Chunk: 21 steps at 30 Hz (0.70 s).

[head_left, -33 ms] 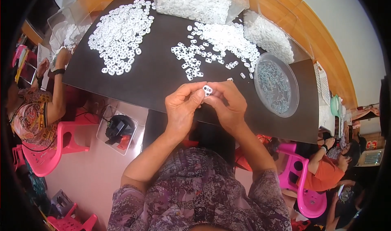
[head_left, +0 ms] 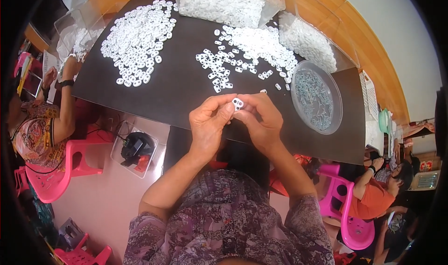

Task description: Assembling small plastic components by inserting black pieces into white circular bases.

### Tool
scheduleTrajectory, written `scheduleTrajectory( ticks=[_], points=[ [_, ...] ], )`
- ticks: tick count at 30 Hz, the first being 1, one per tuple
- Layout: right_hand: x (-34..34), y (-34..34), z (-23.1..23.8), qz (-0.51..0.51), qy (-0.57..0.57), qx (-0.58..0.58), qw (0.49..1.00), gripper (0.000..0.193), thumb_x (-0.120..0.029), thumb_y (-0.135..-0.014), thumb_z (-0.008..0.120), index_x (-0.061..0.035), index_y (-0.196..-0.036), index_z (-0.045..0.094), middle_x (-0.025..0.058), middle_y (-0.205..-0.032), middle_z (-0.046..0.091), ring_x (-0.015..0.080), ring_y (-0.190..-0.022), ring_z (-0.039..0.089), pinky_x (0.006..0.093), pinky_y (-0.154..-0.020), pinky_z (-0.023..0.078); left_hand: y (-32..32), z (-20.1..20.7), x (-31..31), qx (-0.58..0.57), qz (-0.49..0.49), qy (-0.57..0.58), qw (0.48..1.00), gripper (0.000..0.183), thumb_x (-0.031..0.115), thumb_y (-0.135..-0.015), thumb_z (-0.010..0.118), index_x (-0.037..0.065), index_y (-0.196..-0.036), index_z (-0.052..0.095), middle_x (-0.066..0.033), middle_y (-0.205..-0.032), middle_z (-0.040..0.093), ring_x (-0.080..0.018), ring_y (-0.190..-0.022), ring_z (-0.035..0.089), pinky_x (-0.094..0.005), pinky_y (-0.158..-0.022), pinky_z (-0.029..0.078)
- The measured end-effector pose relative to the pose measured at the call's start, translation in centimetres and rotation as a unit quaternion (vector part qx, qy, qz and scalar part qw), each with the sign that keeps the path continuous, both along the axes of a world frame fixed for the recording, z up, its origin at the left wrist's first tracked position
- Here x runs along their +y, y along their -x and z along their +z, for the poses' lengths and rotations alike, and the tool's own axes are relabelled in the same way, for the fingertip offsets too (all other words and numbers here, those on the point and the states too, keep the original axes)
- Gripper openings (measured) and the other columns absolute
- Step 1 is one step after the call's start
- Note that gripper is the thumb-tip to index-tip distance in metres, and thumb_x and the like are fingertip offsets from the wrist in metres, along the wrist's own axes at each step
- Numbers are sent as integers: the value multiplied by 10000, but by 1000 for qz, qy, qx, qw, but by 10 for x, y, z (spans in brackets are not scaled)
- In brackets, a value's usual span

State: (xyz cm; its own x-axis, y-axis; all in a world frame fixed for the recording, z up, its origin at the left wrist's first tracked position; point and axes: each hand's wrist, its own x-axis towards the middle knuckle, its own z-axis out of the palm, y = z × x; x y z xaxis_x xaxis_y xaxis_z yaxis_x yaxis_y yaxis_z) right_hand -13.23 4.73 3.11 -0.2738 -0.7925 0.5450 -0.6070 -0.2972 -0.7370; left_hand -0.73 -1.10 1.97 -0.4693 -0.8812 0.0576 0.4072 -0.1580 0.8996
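Note:
Both hands meet just over the near edge of the dark table (head_left: 182, 101). Between their fingertips is a small white plastic piece (head_left: 238, 104) with dark round holes. My left hand (head_left: 207, 120) is closed, thumb and fingers pinching the piece from the left. Closed as well, my right hand (head_left: 261, 122) grips it from the right, its curled fingers partly hidden. Beyond them lies a scatter of similar white two-holed pieces (head_left: 218, 66), joined to a denser pile (head_left: 261, 45). Right of my hands stands a round clear tub (head_left: 337, 120) of small blue-grey screw-like parts (head_left: 313, 94).
A large pile of white oval pieces (head_left: 135, 45) covers the table's left. Clear bins of white pieces (head_left: 221, 6) (head_left: 308, 41) line the far edge. Co-workers sit by pink chairs (head_left: 70, 171) (head_left: 357, 230) at both sides. A clear floor bin (head_left: 151, 164) stands lower left.
My hands and the white piece stay in place. At the far left, a co-worker's hand has shifted slightly.

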Motion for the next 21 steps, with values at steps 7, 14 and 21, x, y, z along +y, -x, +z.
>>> scheduleTrajectory(
  ticks=[7,14,21],
  points=[
    [1,-4,6,-1,15,-11,1000,231,53,-751,650,6,-976,634,36,-843,582,92,-689,507,224,-617,414,2,7,3,45,3,20,999,219,72,-877,608,-34,-1067,634,-21,-878,585,-67,-742,516,-196,-643,431],
    [-6,-13,7,-19,80,30,996,252,21,-721,680,11,-966,622,75,-742,575,182,-616,510,277,-542,410,4,-3,3,34,64,108,992,223,123,-893,604,-26,-1056,635,-5,-895,580,-65,-768,506,-191,-691,423],
    [-5,-23,4,-23,82,-10,996,247,10,-726,688,18,-963,618,71,-741,574,182,-615,503,275,-537,405,6,-4,5,63,79,121,987,194,101,-914,572,-29,-1046,628,6,-836,559,-56,-756,506,-190,-671,427]
  ],
)
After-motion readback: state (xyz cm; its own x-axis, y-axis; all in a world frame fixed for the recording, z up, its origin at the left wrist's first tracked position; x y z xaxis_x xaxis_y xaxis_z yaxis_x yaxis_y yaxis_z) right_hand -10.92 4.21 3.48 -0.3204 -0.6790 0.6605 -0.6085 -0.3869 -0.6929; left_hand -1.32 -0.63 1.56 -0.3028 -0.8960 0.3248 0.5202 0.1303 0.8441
